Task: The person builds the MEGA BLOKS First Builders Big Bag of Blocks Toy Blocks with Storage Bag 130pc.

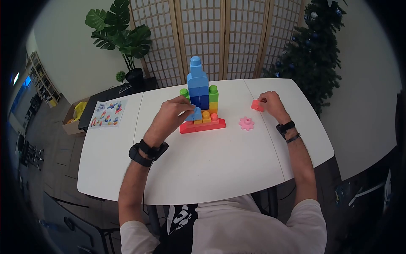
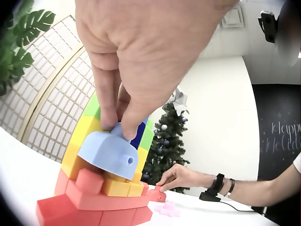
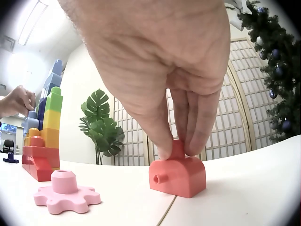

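My left hand (image 1: pixel 172 115) pinches the stud of a light blue rounded block (image 2: pixel 110 153), which has a small round hole or peg on its side. The block sits tilted over the front of a toy-block building, close above a red block and orange blocks (image 2: pixel 120 187). My right hand (image 1: pixel 272 105) pinches a red rounded block (image 3: pixel 178 176) by its top stud, low at the right side of the table. The building has a red base (image 1: pixel 203 126), yellow and green side columns, and a dark blue tower (image 1: pixel 198 96) topped in light blue.
A pink gear-shaped piece (image 1: pixel 246 123) lies between the building and my right hand. A printed sheet (image 1: pixel 108 114) is at the left of the white table (image 1: pixel 211 169). A small dark blue piece (image 3: pixel 10 158) shows beyond the building. Folding screens and a decorated tree (image 1: pixel 313 55) stand behind.
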### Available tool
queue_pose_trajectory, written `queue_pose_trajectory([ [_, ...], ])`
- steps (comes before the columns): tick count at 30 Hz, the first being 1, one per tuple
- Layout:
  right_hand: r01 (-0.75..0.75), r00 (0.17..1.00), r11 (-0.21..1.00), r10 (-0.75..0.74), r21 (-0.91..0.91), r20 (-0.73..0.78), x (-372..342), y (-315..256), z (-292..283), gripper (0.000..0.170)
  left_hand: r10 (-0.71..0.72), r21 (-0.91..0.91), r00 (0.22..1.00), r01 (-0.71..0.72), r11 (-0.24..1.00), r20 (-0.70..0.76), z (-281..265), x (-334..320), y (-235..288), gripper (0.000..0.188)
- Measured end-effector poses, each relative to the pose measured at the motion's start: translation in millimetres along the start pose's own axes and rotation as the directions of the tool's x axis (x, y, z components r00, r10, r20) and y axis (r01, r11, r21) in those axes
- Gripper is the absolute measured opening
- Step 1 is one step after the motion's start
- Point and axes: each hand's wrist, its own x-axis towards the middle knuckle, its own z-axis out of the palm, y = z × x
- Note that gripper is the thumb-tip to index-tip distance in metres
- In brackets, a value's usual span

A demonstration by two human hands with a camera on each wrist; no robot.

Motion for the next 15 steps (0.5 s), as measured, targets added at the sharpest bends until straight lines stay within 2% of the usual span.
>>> queue_pose_trajectory([
  [5,0.022,1.000,1.000,-0.022,0.011,-0.006,-0.4,-0.6,0.4,0.012,0.004,0.018,1.000,-0.004,1.000,0.012,3.0,-4.1,-0.6,0.016],
  [7,0.032,0.999,0.991,-0.027,0.133,-0.039,0.1,-1.0,1.0,0.014,-0.004,0.006,1.000,0.004,1.000,0.008,5.2,-4.9,-2.6,0.015],
  [9,0.024,0.998,0.985,-0.013,0.172,-0.061,2.6,-7.4,-4.4,0.014,0.043,0.016,0.999,-0.043,0.999,-0.019,6.1,-4.0,-3.6,0.015],
  [11,0.015,0.997,0.977,0.002,0.211,-0.080,5.8,-30.6,-19.3,0.014,0.050,0.034,0.999,-0.049,0.998,-0.013,5.8,-3.2,-5.5,0.015],
  [13,0.138,0.990,0.920,-0.118,0.367,-0.078,7.3,-60.4,-34.4,0.015,0.066,0.044,0.998,-0.066,0.997,0.002,6.6,-2.3,-4.6,0.015],
  [14,0.132,0.991,0.922,-0.110,0.365,-0.081,4.9,-78.6,-40.2,0.015,0.060,0.029,0.998,-0.060,0.998,-0.003,6.1,-1.4,-3.9,0.015],
  [15,0.181,0.983,0.906,-0.166,0.382,-0.074,2.3,-99.8,-43.0,0.016,0.054,0.014,0.999,-0.054,0.998,-0.006,6.0,-0.7,-3.2,0.015],
])
